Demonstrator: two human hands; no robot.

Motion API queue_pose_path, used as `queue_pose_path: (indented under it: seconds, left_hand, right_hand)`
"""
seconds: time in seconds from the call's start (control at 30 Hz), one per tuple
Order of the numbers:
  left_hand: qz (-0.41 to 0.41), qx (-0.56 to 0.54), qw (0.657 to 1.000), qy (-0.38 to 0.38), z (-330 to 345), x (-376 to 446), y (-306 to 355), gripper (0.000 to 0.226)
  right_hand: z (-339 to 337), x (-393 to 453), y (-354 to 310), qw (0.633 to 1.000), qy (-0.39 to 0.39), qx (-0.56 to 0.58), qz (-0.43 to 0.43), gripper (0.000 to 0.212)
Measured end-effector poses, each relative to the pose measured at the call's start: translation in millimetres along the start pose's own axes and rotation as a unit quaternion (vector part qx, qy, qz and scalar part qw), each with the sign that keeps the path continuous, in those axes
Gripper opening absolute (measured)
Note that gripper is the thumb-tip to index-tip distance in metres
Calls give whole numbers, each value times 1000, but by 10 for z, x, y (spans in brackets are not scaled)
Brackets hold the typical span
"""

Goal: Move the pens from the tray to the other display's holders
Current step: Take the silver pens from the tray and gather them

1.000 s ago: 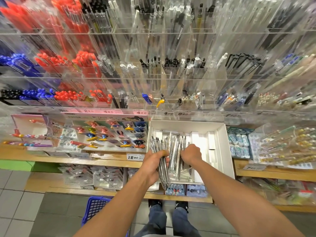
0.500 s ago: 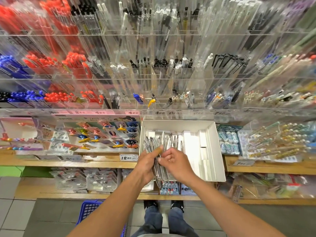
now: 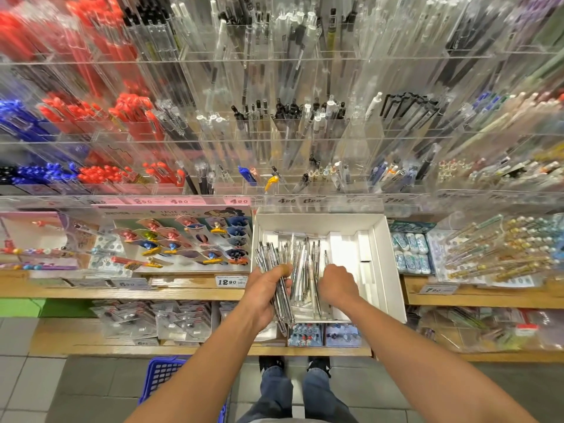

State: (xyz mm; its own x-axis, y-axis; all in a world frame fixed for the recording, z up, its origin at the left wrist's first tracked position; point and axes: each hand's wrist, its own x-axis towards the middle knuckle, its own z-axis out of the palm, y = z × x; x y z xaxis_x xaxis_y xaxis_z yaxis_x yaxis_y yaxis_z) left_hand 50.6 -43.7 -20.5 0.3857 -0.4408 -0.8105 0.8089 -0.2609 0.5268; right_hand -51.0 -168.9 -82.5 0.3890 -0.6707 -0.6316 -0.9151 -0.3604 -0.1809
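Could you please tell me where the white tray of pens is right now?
In the head view, the white tray sits on the wooden shelf just right of centre, between the colourful card display and the packaged erasers.

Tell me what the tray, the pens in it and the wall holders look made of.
Tray: likely white cardboard or thin card, matte, with folded walls. Pens: apparently clear plastic barrels with silvery glints; possibly metal parts, too small to tell. Wall holders: clear acrylic by the look, glossy and see-through with bright edges.
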Motion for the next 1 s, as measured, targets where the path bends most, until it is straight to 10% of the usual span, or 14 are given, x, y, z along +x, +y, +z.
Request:
queue_pose_path:
  seconds: [0.43,0.77,1.0]
  left_hand:
    - [-14,-4,1000,-9,-53,52,-19,63]
    - [-9,-19,1000,-19,-97,58,-41,71]
    - [8,-30,999,-32,-154,36,-19,88]
  right_hand:
    - [110,228,-192,991,8,-136,-3,23]
    - [167,276,-144,993,91,60,36,16]
    - [-25,198,133,964,113,220,-98,27]
